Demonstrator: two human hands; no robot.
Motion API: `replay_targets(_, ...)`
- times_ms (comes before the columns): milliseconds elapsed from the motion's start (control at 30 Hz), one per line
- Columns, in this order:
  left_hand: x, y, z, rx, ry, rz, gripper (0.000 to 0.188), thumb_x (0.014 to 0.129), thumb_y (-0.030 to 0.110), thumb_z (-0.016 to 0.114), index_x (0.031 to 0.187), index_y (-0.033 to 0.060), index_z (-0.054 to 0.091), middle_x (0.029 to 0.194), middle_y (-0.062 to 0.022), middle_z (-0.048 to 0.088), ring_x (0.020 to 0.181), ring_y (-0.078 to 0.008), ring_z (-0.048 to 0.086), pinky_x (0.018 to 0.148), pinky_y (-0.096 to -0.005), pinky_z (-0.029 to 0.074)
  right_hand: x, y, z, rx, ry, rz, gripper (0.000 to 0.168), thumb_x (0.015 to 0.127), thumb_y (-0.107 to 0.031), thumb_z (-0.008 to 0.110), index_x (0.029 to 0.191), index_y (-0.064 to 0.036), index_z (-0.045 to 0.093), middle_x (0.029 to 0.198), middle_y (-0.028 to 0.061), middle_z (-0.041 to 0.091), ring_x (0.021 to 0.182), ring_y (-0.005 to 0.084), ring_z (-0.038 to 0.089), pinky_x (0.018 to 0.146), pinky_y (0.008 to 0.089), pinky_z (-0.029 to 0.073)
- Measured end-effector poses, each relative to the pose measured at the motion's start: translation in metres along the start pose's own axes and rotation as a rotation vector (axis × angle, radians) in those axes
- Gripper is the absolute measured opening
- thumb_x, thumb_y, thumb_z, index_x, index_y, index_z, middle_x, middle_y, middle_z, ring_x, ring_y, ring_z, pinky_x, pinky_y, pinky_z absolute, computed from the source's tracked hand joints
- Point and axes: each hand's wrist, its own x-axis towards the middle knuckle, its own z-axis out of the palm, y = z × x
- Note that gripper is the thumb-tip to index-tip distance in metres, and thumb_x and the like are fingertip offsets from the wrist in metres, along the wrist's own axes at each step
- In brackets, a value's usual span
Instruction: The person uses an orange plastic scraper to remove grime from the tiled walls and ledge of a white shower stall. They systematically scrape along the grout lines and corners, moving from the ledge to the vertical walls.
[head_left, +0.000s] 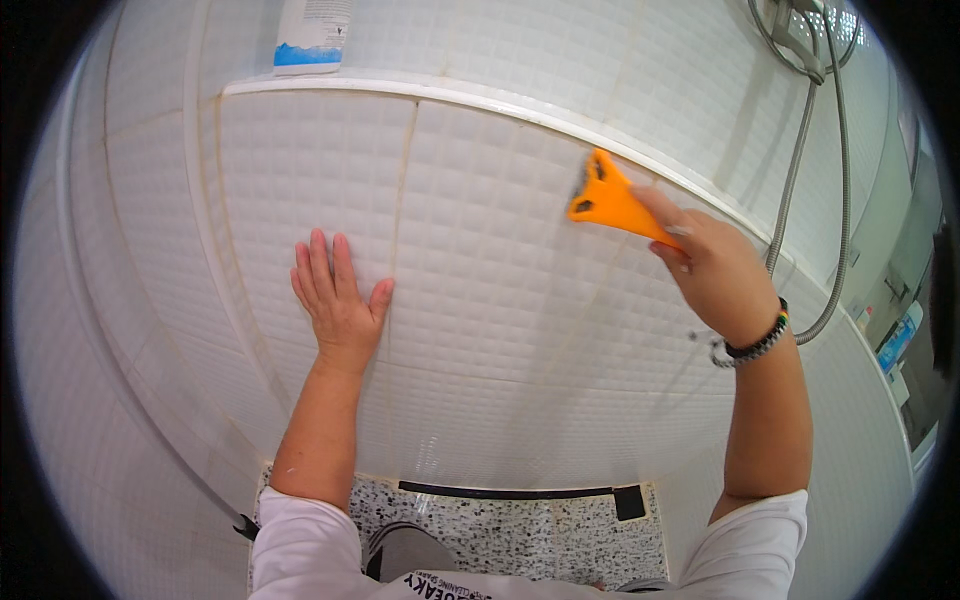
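In my right hand (712, 262) is an orange plastic scraper (615, 202), gripped by its handle. Its wide head points left, just under the white ledge (480, 97); whether the edge touches the wall I cannot tell. My left hand (337, 300) lies spread with its palm toward the white tiled wall (487, 240), the thumb beside a vertical grout line (405, 180). That line looks yellowish brown, as does the one near the left corner. A beaded bracelet (757, 349) circles my right wrist.
On the ledge at upper left stands a white and blue bottle (309, 45). A metal shower hose (841, 165) hangs at right. Below are a speckled floor (495, 525) and a black drain strip (510, 492). Along the left wall runs a pale pole (112, 352). More bottles (900, 337) stand far right.
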Motion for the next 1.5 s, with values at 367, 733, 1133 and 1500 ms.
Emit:
replay_targets(367, 0.002, 0.0, 0.001, 0.012, -0.004, -0.014, 0.07, 0.083, 0.05, 0.044, 0.133, 0.0051, 0.025, 0.138, -0.0179, 0.019, 0.127, -0.0373, 0.016, 0.098, -0.0535, 0.016, 0.005, -0.005, -0.005, -0.04, -0.07, -0.007, 0.045, 0.082, -0.013, 0.053, 0.124, -0.017, 0.038, 0.07, 0.0094, 0.056, 0.064, 0.0241, 0.056, 0.057, 0.0335, 0.045)
replay_targets(733, 0.0, 0.001, 0.003, 0.012, -0.015, -0.01, 0.069, 0.084, 0.049, 0.043, 0.133, 0.004, 0.025, 0.138, -0.0177, 0.018, 0.127, -0.0371, 0.017, 0.098, -0.0528, 0.015, 0.01, -0.015, -0.016, -0.068, -0.141, 0.085, 0.045, 0.08, -0.013, 0.055, 0.123, -0.016, 0.041, 0.071, 0.0104, 0.057, 0.063, 0.0244, 0.055, 0.058, 0.0334, 0.045)
replay_targets(1133, 0.0, -0.002, 0.002, 0.008, -0.026, -0.015, 0.07, 0.084, 0.05, 0.042, 0.134, 0.005, 0.023, 0.139, -0.017, 0.016, 0.128, -0.0364, 0.015, 0.1, -0.0509, 0.013, -0.016, 0.0, -0.006, -0.091, -0.138, 0.129, 0.043, 0.081, -0.013, 0.054, 0.122, -0.016, 0.04, 0.072, 0.0109, 0.056, 0.064, 0.0263, 0.055, 0.058, 0.0343, 0.045)
replay_targets(1500, -0.001, -0.002, 0.003, -0.015, -0.02, 0.003, 0.068, 0.084, 0.046, 0.044, 0.133, 0.0029, 0.024, 0.139, -0.0178, 0.018, 0.127, -0.0369, 0.015, 0.1, -0.0501, 0.014, -0.028, 0.006, 0.004, -0.009, -0.121, 0.086, 0.05, 0.078, -0.007, 0.057, 0.124, -0.017, 0.041, 0.075, 0.0111, 0.056, 0.067, 0.0267, 0.055, 0.06, 0.0343, 0.044)
